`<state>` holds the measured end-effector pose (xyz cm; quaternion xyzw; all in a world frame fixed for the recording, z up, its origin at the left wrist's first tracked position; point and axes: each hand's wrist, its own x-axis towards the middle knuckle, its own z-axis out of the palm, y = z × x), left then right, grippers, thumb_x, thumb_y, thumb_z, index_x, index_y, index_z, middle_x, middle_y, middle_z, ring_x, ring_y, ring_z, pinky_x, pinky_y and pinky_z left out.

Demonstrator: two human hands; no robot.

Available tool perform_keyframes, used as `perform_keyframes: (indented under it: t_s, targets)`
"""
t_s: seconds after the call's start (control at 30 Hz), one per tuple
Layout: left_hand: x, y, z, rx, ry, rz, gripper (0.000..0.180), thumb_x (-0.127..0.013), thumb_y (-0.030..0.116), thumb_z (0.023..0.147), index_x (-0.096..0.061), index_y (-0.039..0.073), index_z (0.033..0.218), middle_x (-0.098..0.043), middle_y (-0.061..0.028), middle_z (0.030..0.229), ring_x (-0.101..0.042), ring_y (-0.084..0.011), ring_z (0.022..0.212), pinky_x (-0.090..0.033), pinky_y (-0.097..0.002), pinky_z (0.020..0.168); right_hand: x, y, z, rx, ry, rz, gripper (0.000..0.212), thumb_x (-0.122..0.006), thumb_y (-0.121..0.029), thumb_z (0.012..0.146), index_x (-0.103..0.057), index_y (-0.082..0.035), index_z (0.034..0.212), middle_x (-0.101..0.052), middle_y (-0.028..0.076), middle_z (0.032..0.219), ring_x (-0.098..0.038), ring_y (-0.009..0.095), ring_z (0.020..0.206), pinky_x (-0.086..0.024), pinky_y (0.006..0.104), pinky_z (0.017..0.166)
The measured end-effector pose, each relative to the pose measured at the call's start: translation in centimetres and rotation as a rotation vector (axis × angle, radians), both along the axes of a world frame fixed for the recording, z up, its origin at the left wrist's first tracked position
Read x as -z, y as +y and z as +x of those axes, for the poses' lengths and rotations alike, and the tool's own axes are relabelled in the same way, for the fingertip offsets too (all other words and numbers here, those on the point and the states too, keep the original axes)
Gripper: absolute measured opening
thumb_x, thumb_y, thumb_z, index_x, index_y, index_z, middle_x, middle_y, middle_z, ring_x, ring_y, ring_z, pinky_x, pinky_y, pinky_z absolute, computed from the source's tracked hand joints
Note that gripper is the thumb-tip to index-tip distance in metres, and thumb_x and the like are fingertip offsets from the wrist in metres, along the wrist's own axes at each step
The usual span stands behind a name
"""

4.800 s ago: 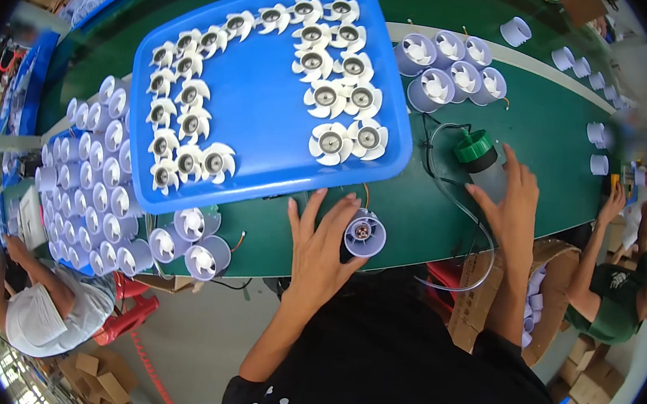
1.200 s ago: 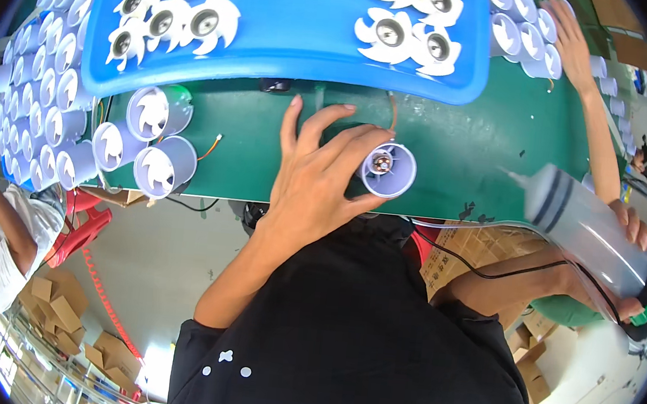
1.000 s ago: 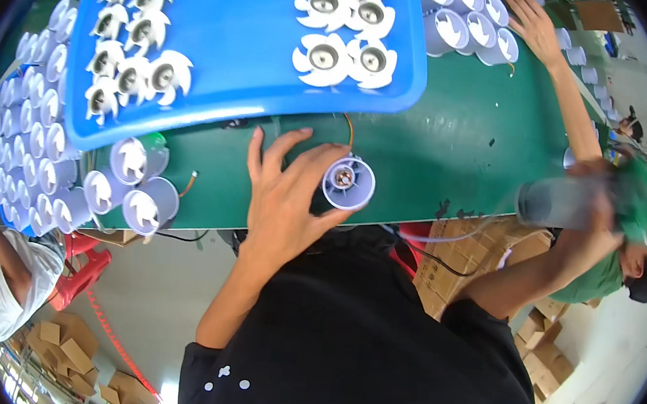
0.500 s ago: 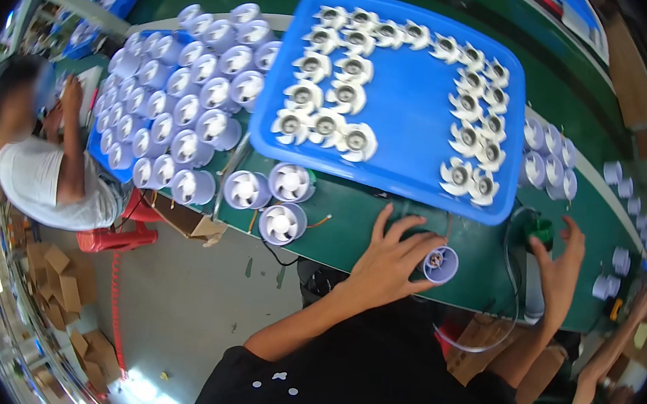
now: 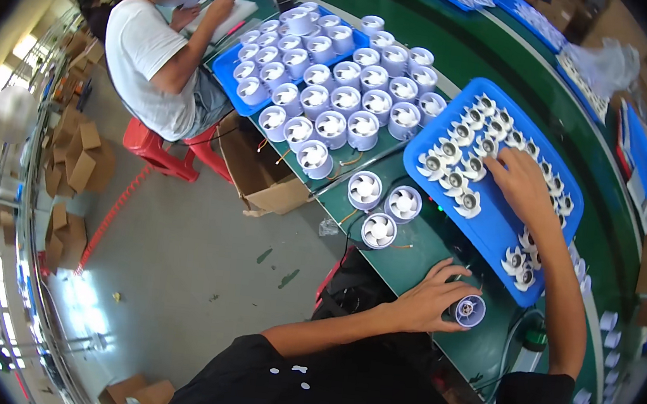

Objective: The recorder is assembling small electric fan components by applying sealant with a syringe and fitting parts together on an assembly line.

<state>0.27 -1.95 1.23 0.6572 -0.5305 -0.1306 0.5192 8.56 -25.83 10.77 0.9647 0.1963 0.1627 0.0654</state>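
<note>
My left hand is closed around a small lilac fan housing, upright at the table's front edge. The housing's open top shows a spoked hub without blades. My right hand reaches over the blue tray, its fingers stretched and slightly apart among white fan impellers. Its fingertips come close to one impeller; the thumb is hidden, and no impeller appears lifted. Left of my left hand stand three lilac housings with white blades fitted, one of them a fan with a loose wire.
Many assembled fans crowd the table's left, some in another blue tray. A green-topped cylindrical tool with a clear tube stands near my right forearm. A co-worker sits at the far left on a red stool, beside a cardboard box.
My right hand has moved from beside the green-topped tool to the impellers in the tray. My left hand still holds the housing. The whole view has turned, bringing the co-worker further in.
</note>
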Motion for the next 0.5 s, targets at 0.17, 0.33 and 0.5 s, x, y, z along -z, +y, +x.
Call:
perform_keyframes:
  t_s: [0.17, 0.33, 0.5]
  targets:
    - [-0.2, -0.1, 0.6, -0.003, 0.032, -0.005, 0.06, -0.082, 0.032, 0.073, -0.061, 0.009, 0.123, -0.06, -0.0085, 0.123, -0.043, -0.0301, 0.13, -0.025, -0.0549, 0.115, 0.7, -0.5, 1.3, -0.126, -0.119, -0.159, 0.022, -0.06, -0.01, 0.078, -0.065, -0.004, 0.098, -0.058, 0.005, 0.09, -0.058, 0.02, 0.087, -0.047, 0.0319, 0.076]
    - [-0.5, -0.1, 1.0, 0.063, -0.039, 0.062, 0.059, -0.082, 0.031, 0.072, -0.061, 0.011, 0.123, -0.061, -0.0065, 0.123, -0.043, -0.0296, 0.13, -0.022, -0.0554, 0.116, 1.6, -1.2, 2.5, -0.243, -0.171, -0.227, 0.026, -0.062, -0.01, 0.076, -0.065, -0.001, 0.1, -0.059, 0.005, 0.087, -0.058, 0.019, 0.084, -0.046, 0.0305, 0.074]
    - [-0.7, -0.5, 0.6, 0.066, -0.041, 0.105, 0.059, -0.083, 0.03, 0.073, -0.061, 0.012, 0.124, -0.062, -0.0053, 0.124, -0.043, -0.0291, 0.13, -0.022, -0.0553, 0.115, 0.7, -1.7, 1.0, -0.301, -0.253, -0.26, 0.025, -0.064, -0.009, 0.074, -0.066, 0.001, 0.097, -0.056, 0.004, 0.081, -0.056, 0.017, 0.075, -0.046, 0.0288, 0.067]
